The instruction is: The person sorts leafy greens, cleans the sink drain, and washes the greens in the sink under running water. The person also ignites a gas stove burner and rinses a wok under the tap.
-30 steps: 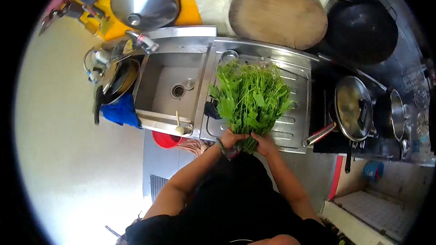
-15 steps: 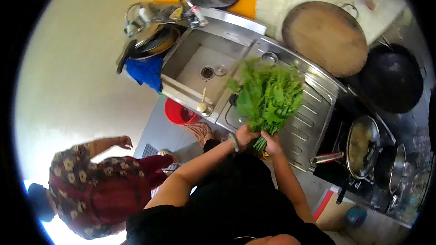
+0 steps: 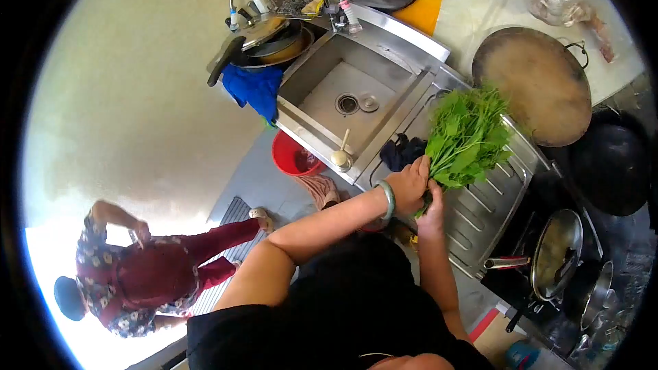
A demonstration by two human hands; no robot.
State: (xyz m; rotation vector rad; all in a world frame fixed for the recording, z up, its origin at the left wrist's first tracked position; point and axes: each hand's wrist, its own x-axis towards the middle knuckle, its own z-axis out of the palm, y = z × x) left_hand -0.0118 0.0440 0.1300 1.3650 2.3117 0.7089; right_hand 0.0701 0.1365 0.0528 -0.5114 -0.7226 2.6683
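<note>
A bunch of leafy greens (image 3: 466,138) is held over the ribbed drainboard, leaves pointing away from me toward the round chopping board (image 3: 534,85). My left hand (image 3: 408,186), with a jade-coloured bangle on its wrist, is closed around the stems. Just below it my right hand (image 3: 431,215) also grips the stem ends, its fingers partly hidden. A dark crumpled cloth (image 3: 401,153) lies beside the greens, by the steel sink (image 3: 322,104), whose basin shows a drain and a loose strainer.
A black wok (image 3: 610,164) and a lidded pan (image 3: 557,253) are at the right on the stove side. Beneath the sink's front edge stands a red bucket (image 3: 291,154). Another person (image 3: 147,270) is at the lower left. A blue cloth (image 3: 255,92) hangs at the sink's left corner.
My view has shifted. Both hands carried the greens to the right across the drainboard, uncovering the dark cloth. The other person has moved farther away and bent an arm.
</note>
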